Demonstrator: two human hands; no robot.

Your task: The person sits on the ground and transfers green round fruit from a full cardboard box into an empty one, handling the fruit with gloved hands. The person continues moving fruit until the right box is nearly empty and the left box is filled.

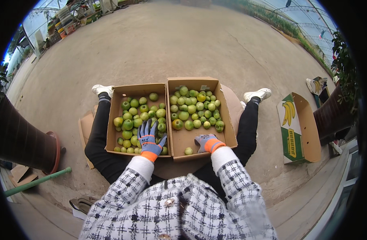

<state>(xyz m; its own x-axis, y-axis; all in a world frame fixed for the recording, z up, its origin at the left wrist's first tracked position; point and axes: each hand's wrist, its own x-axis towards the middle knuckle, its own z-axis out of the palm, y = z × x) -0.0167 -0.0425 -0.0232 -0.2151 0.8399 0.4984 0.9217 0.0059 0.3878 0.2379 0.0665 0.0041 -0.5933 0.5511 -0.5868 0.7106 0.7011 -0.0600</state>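
My left hand, in a blue-grey and orange work glove, rests on green tomatoes in the left cardboard box. Its fingers are spread, and whether the palm presses on any tomato is hidden. Inside the right cardboard box, my gloved right hand is low by the near wall. Thumb and fingers look apart there, with nothing visible between them. Just left of it lies a single small tomato. Many more green tomatoes, a few turning yellow or orange, fill the far part of this box.
My outstretched legs flank both boxes. To the right, a printed banana carton stands on its side by a dark plant pot. On the left are another large pot, a green pole and flattened cardboard. Concrete floor stretches ahead.
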